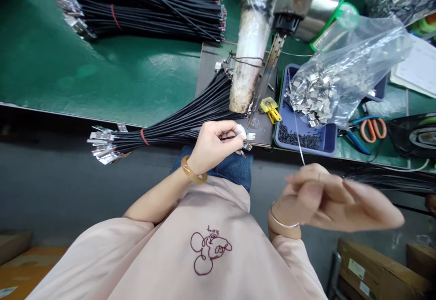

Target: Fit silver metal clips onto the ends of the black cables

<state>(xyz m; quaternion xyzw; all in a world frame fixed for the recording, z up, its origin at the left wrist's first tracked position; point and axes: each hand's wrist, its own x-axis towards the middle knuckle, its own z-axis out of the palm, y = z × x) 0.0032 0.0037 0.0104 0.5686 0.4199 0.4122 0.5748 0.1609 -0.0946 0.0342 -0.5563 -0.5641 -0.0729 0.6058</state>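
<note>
In my left hand (pixel 218 141), a black cable (pixel 229 138) is pinched near a metal connector (pixel 250 136) at its end; a white cover wraps one fingertip. Other cables of the same kind form a bundle (pixel 177 118) beside and under that hand, tied with a red band (pixel 145 137). My right hand (pixel 327 195) is raised at the right, somewhat blurred, its fingertips closed on a thin strand of solder wire (pixel 299 143). Just above the held connector, a soldering iron (pixel 269 71) points down. A stained white tube (pixel 250 59) hangs alongside it.
A blue tray (pixel 308 150) holds small black parts and a clear bag of metal connectors (pixel 315 93). Yellow clip (pixel 270 109) lies left of it, orange-and-blue pliers (pixel 371 130) right. More black cable bundles (pixel 163 18) lie at the back left. Cardboard boxes (pixel 378 268) stand below right.
</note>
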